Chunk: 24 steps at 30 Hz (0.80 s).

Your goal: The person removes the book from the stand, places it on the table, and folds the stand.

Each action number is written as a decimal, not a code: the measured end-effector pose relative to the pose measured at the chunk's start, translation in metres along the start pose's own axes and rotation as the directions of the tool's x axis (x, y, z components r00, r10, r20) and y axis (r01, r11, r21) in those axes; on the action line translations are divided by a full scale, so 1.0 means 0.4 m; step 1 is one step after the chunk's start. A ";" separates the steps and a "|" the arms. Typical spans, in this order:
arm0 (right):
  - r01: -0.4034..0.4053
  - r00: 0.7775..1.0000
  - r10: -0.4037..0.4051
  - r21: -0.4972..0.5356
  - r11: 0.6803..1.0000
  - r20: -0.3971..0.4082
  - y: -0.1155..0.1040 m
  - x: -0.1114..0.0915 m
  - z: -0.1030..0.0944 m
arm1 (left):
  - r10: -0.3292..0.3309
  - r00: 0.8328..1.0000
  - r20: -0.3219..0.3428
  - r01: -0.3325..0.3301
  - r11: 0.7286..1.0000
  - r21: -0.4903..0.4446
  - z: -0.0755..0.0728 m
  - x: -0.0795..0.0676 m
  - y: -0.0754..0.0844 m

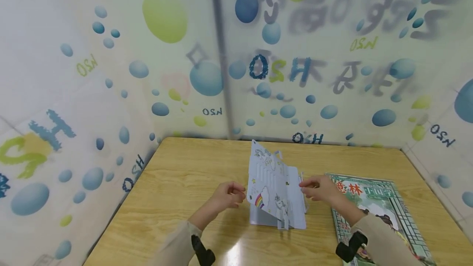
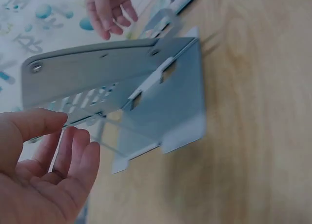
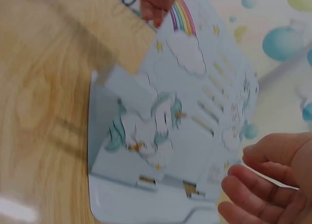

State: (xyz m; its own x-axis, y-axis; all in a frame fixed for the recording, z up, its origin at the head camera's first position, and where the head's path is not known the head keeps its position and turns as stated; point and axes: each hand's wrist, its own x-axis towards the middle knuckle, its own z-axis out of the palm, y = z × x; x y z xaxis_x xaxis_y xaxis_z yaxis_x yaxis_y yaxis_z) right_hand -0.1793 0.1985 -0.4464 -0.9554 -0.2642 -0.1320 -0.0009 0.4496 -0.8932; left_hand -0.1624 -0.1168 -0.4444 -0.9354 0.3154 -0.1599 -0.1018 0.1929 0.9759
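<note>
A white book stand (image 1: 271,188) with a unicorn, cloud and rainbow print stands tilted open on the table. Its slotted panel leans up from a flat base (image 2: 161,107), and thin wire supports show behind it in the left wrist view. Beside the panel's left edge is my left hand (image 1: 227,196), fingers loosely bent with nothing held. My right hand (image 1: 319,188) hovers at the stand's right side, fingertips close to its edge, thumb and fingers apart in the right wrist view (image 3: 268,180). A front clip (image 1: 283,221) juts from the lower edge of the stand.
A green illustrated magazine (image 1: 380,204) lies on the right of the wooden table (image 1: 177,180), partly under my right forearm. Walls covered in a bubble-print sheet (image 1: 166,73) border the table at the back and both sides.
</note>
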 end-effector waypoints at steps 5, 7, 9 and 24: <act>0.200 0.969 -0.206 0.057 0.978 0.134 -0.040 -0.013 0.045 | 0.018 1.000 -0.001 -0.018 1.000 -0.008 -0.035 0.038 0.057; 0.253 0.950 -0.262 0.074 0.965 0.168 -0.057 -0.018 0.069 | 0.024 1.000 0.003 -0.024 1.000 -0.009 -0.043 0.053 0.076; 0.287 0.935 -0.300 0.090 0.954 0.190 -0.073 -0.025 0.094 | 0.029 1.000 0.011 -0.029 1.000 0.002 -0.049 0.065 0.093; 0.362 0.932 -0.356 0.122 0.924 -0.066 -0.092 -0.044 0.250 | -0.059 0.998 -0.022 0.061 0.995 0.084 -0.036 0.120 0.125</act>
State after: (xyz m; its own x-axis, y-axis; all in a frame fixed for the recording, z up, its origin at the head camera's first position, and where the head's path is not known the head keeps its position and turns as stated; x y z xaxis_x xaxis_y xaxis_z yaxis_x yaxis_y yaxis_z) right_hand -0.1328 0.1011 -0.4542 -0.9098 -0.3500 0.2233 -0.3103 0.2161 -0.9258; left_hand -0.2173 -0.1056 -0.4011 -0.9351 0.2825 -0.2140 -0.1298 0.2890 0.9485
